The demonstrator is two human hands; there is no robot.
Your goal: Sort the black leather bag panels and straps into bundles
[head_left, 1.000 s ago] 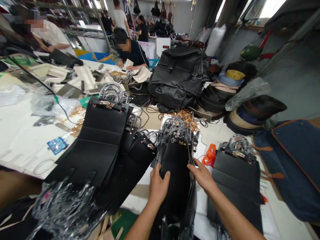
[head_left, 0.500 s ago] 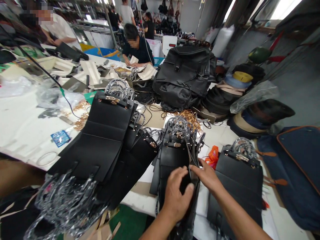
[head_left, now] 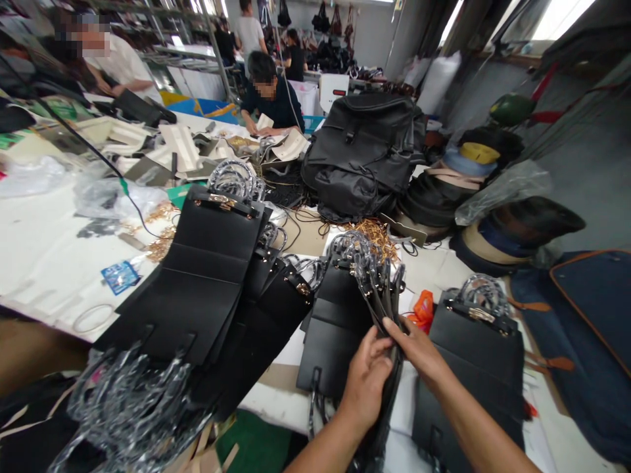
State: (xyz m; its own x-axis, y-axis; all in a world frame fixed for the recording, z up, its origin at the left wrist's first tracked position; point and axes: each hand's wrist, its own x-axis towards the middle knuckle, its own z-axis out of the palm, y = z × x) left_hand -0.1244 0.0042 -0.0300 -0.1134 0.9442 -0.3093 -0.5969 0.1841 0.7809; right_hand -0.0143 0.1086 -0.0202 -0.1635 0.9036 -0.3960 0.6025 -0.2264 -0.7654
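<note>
Several black bag panels (head_left: 379,295) stand on edge as a bundle, fanned at the top, their plastic-wrapped handles pointing away from me. My left hand (head_left: 369,374) is closed on the near-left side of the bundle. My right hand (head_left: 407,338) grips its right side, thumb lying across the edges. Flat beside the bundle on the left lies another black bag panel (head_left: 328,328) with a gold clasp. To the right is a separate black bag panel (head_left: 468,361), also with a clasp strap. The lower part of the bundle is partly hidden by my left hand and forearm.
A larger pile of black bag panels (head_left: 207,263) covers the table's left-centre. Behind stand a black backpack (head_left: 365,151) and strap rolls (head_left: 517,230). Gold metal pieces (head_left: 374,236) lie mid-table. A navy bag (head_left: 582,348) is at right. A person (head_left: 271,98) works across the table.
My hands have drawn the upright panels together and tilted them to the right, away from the flat panel, which now shows more fully. The left hand has closed on the bundle.
</note>
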